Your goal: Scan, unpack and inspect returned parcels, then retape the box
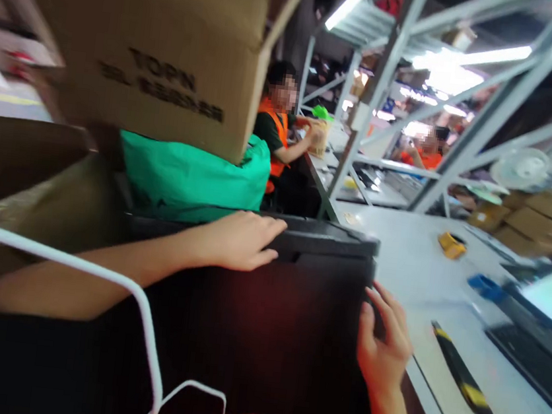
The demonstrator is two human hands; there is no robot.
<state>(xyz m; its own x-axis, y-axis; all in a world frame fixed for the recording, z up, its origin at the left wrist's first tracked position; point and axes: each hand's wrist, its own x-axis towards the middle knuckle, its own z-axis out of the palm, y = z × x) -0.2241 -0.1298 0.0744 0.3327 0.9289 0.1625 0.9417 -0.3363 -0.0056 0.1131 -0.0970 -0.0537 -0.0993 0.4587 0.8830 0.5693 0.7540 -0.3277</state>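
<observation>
A large black box-like case (287, 328) fills the space in front of me, its raised rim running across the top. My left hand (240, 239) lies over this rim with fingers stretched to the right and thumb apart. At the case's right edge, my right hand (387, 343) has its thumb on the front and its bent fingers along the side. Directly behind the rim sits a green bag (194, 174), partly covered by a big cardboard box (166, 35) with black print.
A white table (399, 261) at right bears a black-and-yellow utility knife (463, 374), a yellow tape roll (452, 245), a blue object (486, 286) and a laptop (539, 350). A white bent tube (140, 298) crosses lower left. Beyond, a person in an orange vest (280, 128) sits beside metal framing.
</observation>
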